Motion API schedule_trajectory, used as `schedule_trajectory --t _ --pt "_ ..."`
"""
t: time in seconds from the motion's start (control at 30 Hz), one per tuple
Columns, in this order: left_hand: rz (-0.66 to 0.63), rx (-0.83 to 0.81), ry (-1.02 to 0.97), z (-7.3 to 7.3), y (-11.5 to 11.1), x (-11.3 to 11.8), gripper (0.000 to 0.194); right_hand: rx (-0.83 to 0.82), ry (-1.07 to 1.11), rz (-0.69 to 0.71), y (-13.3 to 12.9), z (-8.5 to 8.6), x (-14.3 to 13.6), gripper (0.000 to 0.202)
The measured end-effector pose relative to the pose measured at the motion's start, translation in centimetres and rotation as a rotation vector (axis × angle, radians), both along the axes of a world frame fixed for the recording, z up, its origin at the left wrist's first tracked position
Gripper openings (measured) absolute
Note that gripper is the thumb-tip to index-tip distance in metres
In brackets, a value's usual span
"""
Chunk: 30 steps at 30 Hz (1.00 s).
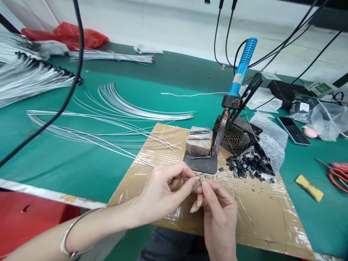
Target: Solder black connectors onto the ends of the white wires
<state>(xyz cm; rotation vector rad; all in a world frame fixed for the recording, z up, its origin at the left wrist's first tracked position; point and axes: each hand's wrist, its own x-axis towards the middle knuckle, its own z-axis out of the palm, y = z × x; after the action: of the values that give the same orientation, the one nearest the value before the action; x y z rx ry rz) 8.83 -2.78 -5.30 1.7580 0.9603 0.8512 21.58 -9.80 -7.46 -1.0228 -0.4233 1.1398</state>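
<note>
My left hand [165,188] pinches a thin white wire [145,161] between thumb and forefinger; its length trails off to the left. The thumb and forefinger of my right hand [217,206] are closed right beside the left fingertips, where the wire's end lies. What the right fingers hold is too small to make out. Just beyond both hands, a blue-handled soldering iron [240,69] leans in a stand with its tip pointing down. A pale block [199,141] bearing thin metal rods sits on the stand's dark base plate [202,165].
Small black pieces [248,165] lie heaped on the cardboard [261,214]. Loose white wires [122,103] spread over the green table. At right are a phone [293,130], a yellow sponge [309,187] and orange-handled pliers [338,177]. A black cable [78,47] hangs at left.
</note>
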Motion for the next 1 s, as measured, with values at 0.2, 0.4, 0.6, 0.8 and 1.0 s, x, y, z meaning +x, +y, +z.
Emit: schedule_trajectory --t 0.2,0.4,0.6,0.8,1.0 --pt "-0.005 0.021 -0.019 0.2 0.0 0.1 0.024 0.038 -0.068 -0.003 -0.1 -0.6 0.2 0.013" --pt "-0.001 0.031 -0.034 0.2 0.1 0.2 0.023 0.067 -0.139 -0.015 -0.1 -0.4 0.5 0.009" --pt "-0.010 0.035 -0.034 0.3 0.2 0.2 0.022 0.101 -0.211 -0.026 0.1 0.0 0.9 0.005" --pt "-0.014 0.026 -0.051 0.0 0.0 0.1 0.022 0.089 -0.159 -0.037 0.0 -0.5 0.6 0.004" --pt "-0.039 -0.094 -0.135 -0.4 -0.4 0.1 0.021 0.078 0.009 -0.100 0.2 -0.3 -0.6 0.014"
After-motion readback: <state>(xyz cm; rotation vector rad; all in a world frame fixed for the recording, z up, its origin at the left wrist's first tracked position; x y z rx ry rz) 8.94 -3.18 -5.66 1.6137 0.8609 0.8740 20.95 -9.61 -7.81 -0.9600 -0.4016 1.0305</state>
